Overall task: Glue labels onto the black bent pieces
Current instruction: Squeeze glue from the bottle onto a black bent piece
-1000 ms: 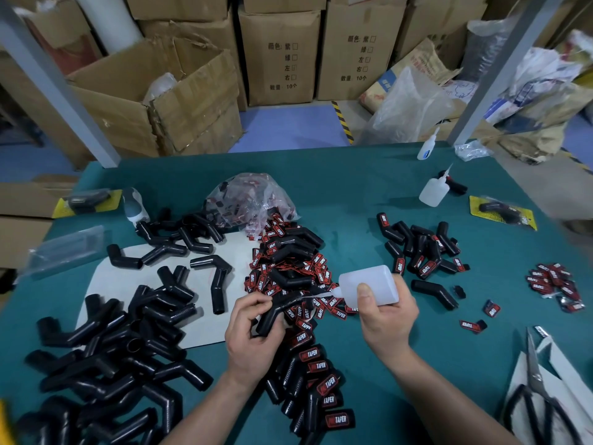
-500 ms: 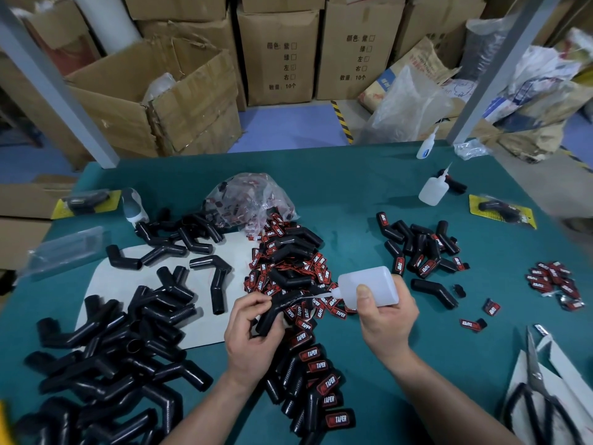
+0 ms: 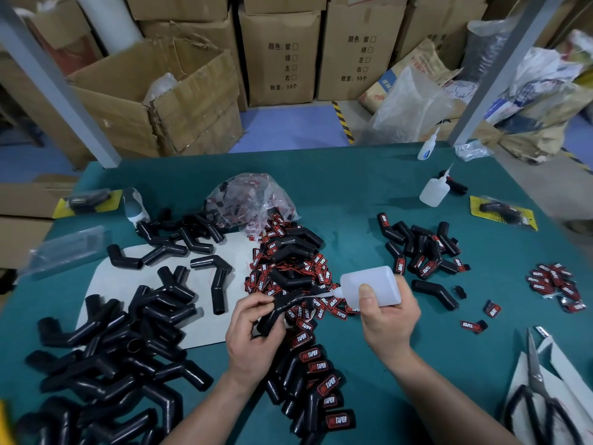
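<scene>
My left hand (image 3: 252, 335) grips a black bent piece (image 3: 278, 311) above the middle of the green table (image 3: 353, 194). My right hand (image 3: 390, 319) holds a white glue bottle (image 3: 372, 285) on its side, its thin nozzle touching the top of that piece. Under both hands lies a heap of red and black labels (image 3: 288, 271) mixed with bent pieces. Labelled pieces (image 3: 317, 383) lie in a row near the front edge. Several bare black pieces (image 3: 112, 358) are piled at the left.
More labelled pieces (image 3: 420, 252) sit right of centre, loose labels (image 3: 555, 284) farther right. A plastic bag of labels (image 3: 253, 200) is behind the heap. Two more glue bottles (image 3: 433, 191) stand at the back right. Scissors (image 3: 539, 399) lie at the front right. Cardboard boxes (image 3: 154, 101) stand beyond the table.
</scene>
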Demonstrator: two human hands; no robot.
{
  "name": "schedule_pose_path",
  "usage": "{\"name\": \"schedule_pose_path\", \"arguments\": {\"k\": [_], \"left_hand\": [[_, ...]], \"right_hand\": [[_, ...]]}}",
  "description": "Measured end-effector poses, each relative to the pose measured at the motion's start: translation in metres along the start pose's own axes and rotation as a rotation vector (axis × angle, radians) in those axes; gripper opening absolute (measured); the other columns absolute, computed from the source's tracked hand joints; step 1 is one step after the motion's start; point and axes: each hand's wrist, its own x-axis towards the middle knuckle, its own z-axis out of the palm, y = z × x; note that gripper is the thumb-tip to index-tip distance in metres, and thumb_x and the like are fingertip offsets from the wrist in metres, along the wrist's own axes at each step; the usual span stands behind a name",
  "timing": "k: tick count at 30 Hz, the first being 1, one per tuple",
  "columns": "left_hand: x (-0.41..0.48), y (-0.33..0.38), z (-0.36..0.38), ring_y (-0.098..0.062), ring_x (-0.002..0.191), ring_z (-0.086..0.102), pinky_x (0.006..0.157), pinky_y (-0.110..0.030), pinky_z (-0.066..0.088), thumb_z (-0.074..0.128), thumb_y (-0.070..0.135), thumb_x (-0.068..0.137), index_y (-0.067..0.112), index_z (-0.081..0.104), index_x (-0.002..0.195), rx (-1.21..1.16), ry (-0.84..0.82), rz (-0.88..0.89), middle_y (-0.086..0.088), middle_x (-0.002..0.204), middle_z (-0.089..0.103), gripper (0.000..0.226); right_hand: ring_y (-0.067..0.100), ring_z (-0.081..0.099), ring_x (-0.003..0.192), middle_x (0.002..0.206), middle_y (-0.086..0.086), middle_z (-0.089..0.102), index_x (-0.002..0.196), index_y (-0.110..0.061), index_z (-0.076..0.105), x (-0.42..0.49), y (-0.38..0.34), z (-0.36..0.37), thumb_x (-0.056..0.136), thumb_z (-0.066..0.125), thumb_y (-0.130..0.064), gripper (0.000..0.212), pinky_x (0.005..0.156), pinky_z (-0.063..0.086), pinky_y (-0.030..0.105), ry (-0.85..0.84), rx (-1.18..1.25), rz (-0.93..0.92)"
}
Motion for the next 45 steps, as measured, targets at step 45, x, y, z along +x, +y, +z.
{"name": "schedule_pose_path", "arguments": {"k": [45], "left_hand": [[-0.0013, -0.0007, -0.0001, -0.012, 0.108, 0.064, 0.096, -0.022, 0.05, 0.073, 0.01, 0.083, 0.011, 0.061, 0.108, 0.072, 0.036, -0.066, 0.003, 0.115, 0.06, 0.027]], "right_hand": [[-0.011, 0.053, 0.057, 0.074, -0.026, 0.063, 0.083, -0.035, 0.05, 0.0005, -0.0011, 0.0012, 0.075, 0.066, -0.037, 0.018, 0.05, 0.038, 0.006, -0.027, 0.01, -0.021]]}}
